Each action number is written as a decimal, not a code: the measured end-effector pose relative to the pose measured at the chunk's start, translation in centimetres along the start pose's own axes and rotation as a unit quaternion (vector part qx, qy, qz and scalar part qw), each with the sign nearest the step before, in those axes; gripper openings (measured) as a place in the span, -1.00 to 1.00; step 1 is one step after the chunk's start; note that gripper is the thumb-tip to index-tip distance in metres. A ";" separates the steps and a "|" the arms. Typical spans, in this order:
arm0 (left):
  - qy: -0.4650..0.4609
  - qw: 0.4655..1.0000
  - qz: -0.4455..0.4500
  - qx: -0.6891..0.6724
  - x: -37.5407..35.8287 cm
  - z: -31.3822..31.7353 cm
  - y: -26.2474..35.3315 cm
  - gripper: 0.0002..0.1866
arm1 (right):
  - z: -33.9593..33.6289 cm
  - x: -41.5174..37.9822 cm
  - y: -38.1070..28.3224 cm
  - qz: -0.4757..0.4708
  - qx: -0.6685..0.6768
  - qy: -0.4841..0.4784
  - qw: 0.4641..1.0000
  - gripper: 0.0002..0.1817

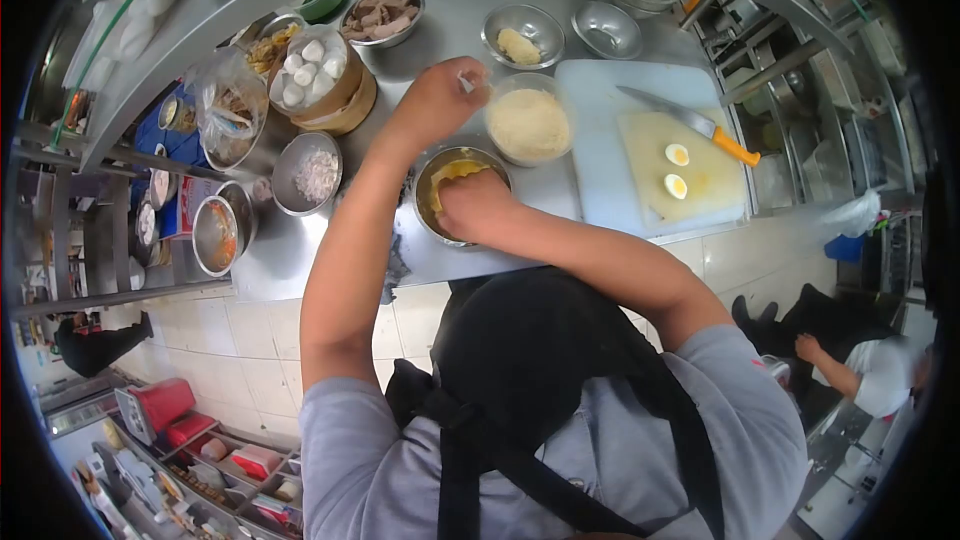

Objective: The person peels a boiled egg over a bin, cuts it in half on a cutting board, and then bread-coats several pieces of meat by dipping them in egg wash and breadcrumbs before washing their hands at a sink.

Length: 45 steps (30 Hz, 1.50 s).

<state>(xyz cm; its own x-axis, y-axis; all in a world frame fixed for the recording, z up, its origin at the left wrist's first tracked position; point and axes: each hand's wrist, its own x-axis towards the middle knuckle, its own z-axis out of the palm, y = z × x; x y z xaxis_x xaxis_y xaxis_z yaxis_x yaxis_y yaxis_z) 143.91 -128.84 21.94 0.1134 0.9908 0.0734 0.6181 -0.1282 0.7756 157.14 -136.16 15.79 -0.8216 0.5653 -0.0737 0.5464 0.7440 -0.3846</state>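
My right hand (476,202) reaches down into a metal bowl (502,168) holding a yellow, egg-like mixture (460,170). Its fingers are curled in, and what they grip is hidden. Above the work surface, my left hand (440,98) is closed, with a small whitish bit at its fingertips that I cannot identify. Just right of it stands a clear round tub of pale crumbs (530,125). Behind the tub, a metal bowl (546,28) contains one crumb-coated piece (518,46).
A cutting board (595,140) bears an orange-handled knife (690,118) and two egg halves (677,155). White eggs (310,70) fill a bamboo steamer (345,110). Nearby are bowls of sliced meat (380,15) and chopped food (316,178). A co-worker (870,370) is at far right.
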 end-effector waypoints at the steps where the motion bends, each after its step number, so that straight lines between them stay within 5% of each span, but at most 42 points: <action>1: 0.004 1.000 0.002 -0.006 -0.4 -0.2 0.0 -0.69 | -0.1 0.5 0.1 0.000 -0.007 -0.004 1.000 -0.76; 4: 0.018 1.000 0.009 -0.022 -1.7 -0.6 -0.4 -0.70 | 0.6 1.0 0.2 0.053 -0.029 -0.075 0.995 -0.75; 10: 0.039 0.996 0.021 -0.084 -3.0 -2.0 -0.5 -0.69 | 1.0 -0.2 1.0 0.103 0.030 0.038 0.993 -0.73; 12: 0.038 0.994 0.035 -0.095 -3.3 -2.3 -1.2 -0.68 | 0.3 -1.2 1.2 0.148 0.148 0.108 0.972 -0.71; 21: 0.035 0.996 0.019 -0.080 -3.4 -2.8 -0.4 -0.71 | -2.2 -2.0 4.3 0.217 0.457 0.007 0.863 -0.72; 31: 0.053 0.996 0.010 -0.066 -3.5 -2.6 -0.6 -0.67 | -13.2 -3.8 5.2 0.120 0.359 0.063 0.923 -0.84; 34: 0.041 0.998 -0.001 -0.051 -3.5 -2.7 -0.2 -0.66 | -15.4 -3.8 6.4 0.112 0.284 0.145 0.941 -0.82; 37: 0.053 0.999 0.006 0.005 -3.2 -2.3 0.4 -0.67 | -13.3 -3.8 8.2 0.106 0.128 0.192 0.967 -0.76; 39: 0.085 0.987 0.094 0.097 -2.5 -1.3 0.4 -0.72 | -9.4 -4.9 9.2 0.083 -0.099 0.123 0.984 -0.67; 43: 0.056 0.981 0.137 0.125 0.5 2.3 2.0 -0.75 | -7.3 -9.3 9.8 0.132 -0.009 0.120 0.984 -0.62; 45: -0.059 0.987 0.039 0.142 2.5 4.9 3.3 -0.73 | -7.1 -11.3 10.7 0.228 0.055 0.155 0.960 -0.63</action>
<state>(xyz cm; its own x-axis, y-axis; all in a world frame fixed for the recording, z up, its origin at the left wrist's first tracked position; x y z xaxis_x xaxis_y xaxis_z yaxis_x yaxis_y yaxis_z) 150.03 -126.98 21.61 0.2486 0.9678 0.0392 0.7955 -0.2271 0.5618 173.41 -132.06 19.07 -0.4030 0.9151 0.0134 0.8036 0.3609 -0.4733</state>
